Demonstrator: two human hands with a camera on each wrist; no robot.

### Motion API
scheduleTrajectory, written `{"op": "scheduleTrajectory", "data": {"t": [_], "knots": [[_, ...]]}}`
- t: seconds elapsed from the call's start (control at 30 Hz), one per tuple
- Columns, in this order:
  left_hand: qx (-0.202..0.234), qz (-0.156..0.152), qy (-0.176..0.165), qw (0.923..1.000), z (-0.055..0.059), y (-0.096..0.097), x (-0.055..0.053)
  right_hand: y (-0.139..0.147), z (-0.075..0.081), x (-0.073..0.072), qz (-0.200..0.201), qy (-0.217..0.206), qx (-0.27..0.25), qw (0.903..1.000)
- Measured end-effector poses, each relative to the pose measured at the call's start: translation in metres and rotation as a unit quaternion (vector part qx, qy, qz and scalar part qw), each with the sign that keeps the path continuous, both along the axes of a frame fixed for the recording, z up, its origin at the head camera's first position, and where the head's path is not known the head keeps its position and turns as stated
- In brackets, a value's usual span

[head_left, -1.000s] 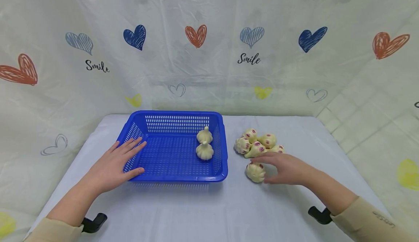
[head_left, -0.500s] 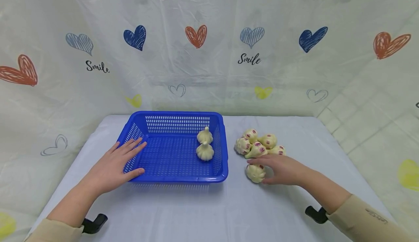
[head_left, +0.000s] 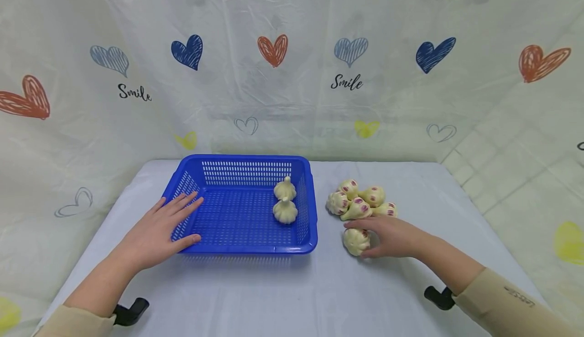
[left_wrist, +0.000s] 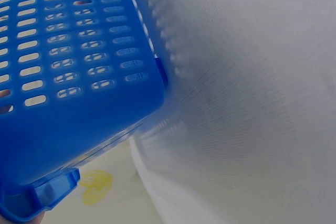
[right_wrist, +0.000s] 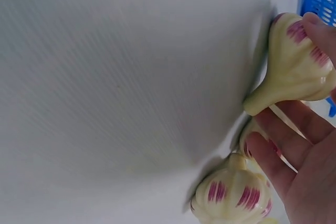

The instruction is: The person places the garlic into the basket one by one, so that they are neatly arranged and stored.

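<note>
My left hand (head_left: 157,233) lies with straight, spread fingers over the left rim of a blue plastic basket (head_left: 248,249). In the left wrist view the slotted basket wall (left_wrist: 79,116) fills the upper left. On the white cloth right of the basket, my right hand (head_left: 397,235) holds a garlic bulb (head_left: 354,242) between thumb and fingers. The right wrist view shows this bulb's purple streaks and its stem pointing toward the wrist side, with the thumb (right_wrist: 319,31) on its upper side. Two plain white garlic bulbs (head_left: 285,211) stand inside the basket at its right.
Several purple-marked garlic bulbs (head_left: 357,208) lie clustered just beyond my right hand; one bulb (right_wrist: 231,195) shows below the fingers in the right wrist view. A white cloth (head_left: 283,301) covers the table. Behind it hangs a sheet (head_left: 301,99) printed with hearts.
My right hand has moved slightly left and its thumb and fingers have closed in around the nearest purple-marked garlic bulb. The left hand and the basket have stayed put.
</note>
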State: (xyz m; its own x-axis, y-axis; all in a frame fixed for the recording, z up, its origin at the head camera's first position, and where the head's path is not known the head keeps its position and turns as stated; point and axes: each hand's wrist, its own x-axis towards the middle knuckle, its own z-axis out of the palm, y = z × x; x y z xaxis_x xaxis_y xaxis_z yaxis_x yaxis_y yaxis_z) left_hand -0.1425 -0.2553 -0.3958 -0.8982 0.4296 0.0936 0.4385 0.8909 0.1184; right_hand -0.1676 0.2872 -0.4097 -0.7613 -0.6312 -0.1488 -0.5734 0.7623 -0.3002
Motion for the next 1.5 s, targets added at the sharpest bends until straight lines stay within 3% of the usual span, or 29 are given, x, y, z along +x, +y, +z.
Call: {"op": "scheduleTrajectory", "data": {"t": [0.33, 0.67, 1.13, 1.5], "knots": [[0.003, -0.003, 0.005, 1.0000, 0.001, 0.000, 0.000, 0.000, 0.001, 0.001, -0.029, -0.012, -0.007, 0.9995], [0.000, 0.000, 0.000, 1.0000, 0.001, 0.000, 0.000, -0.003, 0.007, 0.002, -0.047, -0.009, 0.037, 0.9982], [-0.001, 0.002, 0.000, 1.0000, 0.000, 0.000, 0.000, -0.004, 0.013, -0.002, -0.035, -0.020, 0.037, 0.9985], [-0.002, 0.006, -0.002, 1.0000, 0.000, 0.000, 0.000, -0.006, 0.018, -0.005, 0.016, -0.021, -0.001, 0.9996]]}}
